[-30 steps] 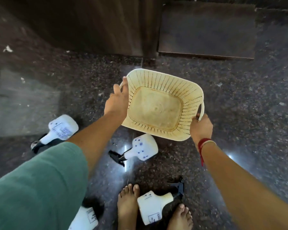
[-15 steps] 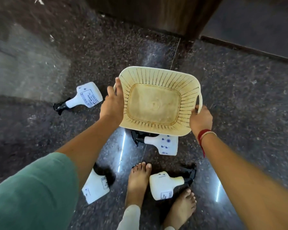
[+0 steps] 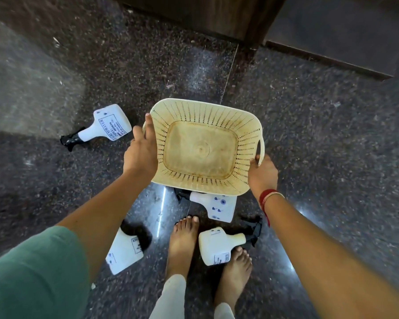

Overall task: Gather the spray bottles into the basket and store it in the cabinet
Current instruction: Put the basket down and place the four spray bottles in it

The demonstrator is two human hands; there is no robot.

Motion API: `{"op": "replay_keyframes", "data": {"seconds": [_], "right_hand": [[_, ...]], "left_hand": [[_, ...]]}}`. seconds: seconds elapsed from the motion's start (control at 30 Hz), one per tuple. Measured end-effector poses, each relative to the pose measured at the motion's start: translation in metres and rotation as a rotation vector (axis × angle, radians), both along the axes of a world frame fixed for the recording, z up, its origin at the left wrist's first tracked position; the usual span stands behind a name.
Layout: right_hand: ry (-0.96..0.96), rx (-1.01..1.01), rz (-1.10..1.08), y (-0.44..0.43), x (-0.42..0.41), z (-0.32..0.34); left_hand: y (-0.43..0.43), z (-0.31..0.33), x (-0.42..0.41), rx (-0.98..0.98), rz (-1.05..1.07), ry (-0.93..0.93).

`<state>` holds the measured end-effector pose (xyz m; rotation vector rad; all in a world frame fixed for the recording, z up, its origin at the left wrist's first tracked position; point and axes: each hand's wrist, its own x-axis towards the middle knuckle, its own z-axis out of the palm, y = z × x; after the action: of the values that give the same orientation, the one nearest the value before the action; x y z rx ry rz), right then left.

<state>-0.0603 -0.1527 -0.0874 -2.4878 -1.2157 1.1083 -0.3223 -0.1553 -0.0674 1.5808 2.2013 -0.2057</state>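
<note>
Dark speckled granite floor [image 3: 309, 134] with a wooden cabinet [image 3: 194, 17] at its far edge. Cream perforated plastic basket [image 3: 200, 150], empty, held above the floor: left hand [image 3: 139, 153] and right hand [image 3: 262, 173] each with fingers curled on opposite rims. Four white spray bottles lie on the floor: far-left [image 3: 106, 127], beneath the basket [image 3: 217, 207], near-left [image 3: 124, 254], between the bare feet [image 3: 217, 245].

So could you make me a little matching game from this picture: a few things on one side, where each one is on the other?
Things:
1. basket
2. bottle with the large printed label
3. bottle with blue dots
4. yellowish-necked bottle

Places:
A. lying between the bare feet
B. partly hidden under the basket
C. held in both hands, empty
D. lying on the floor left of the left hand

Pairs: 1-C, 2-D, 3-B, 4-A
</note>
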Motion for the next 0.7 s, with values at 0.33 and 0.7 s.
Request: {"op": "replay_keyframes", "data": {"seconds": [0.33, 0.7], "right_hand": [[0.044, 0.217, 0.05, -0.099, 0.019, 0.003], [-0.286, 0.316, 1.326, -0.11, -0.011, -0.01]], "left_hand": [[-0.004, -0.001, 0.062, 0.176, -0.082, 0.003], [-0.018, -0.012, 0.085, 0.184, -0.405, -0.071]]}}
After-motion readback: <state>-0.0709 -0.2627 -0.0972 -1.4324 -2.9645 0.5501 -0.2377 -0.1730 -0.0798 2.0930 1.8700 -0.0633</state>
